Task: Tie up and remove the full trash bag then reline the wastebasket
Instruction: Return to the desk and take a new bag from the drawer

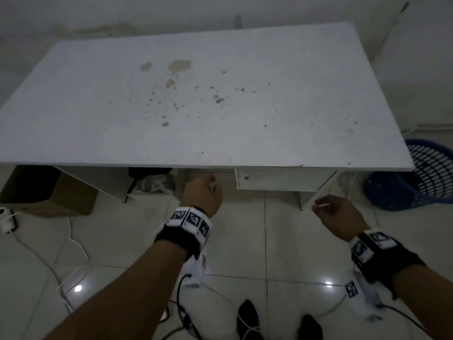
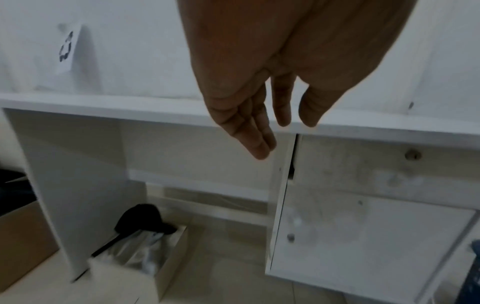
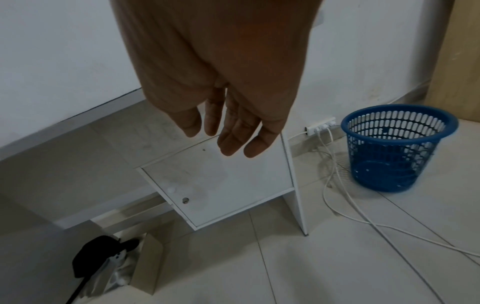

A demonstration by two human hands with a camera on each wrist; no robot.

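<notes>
Beside the desk (image 1: 220, 106), on the floor | we are hanging left hand (image 2: 259, 98) and right hand (image 3: 228, 115) released, grasping nothing | blue wastebasket (image 3: 397, 148) is standing unlined right of desk, no trash bag showing | risk: we are risking snagging white cables (image 3: 335, 197) trailing just beside it and tipping it.

Bare forearms, black wrist straps (image 1: 182, 238) with black-and-white marker tiles, black shoes (image 1: 247, 317)
</notes>
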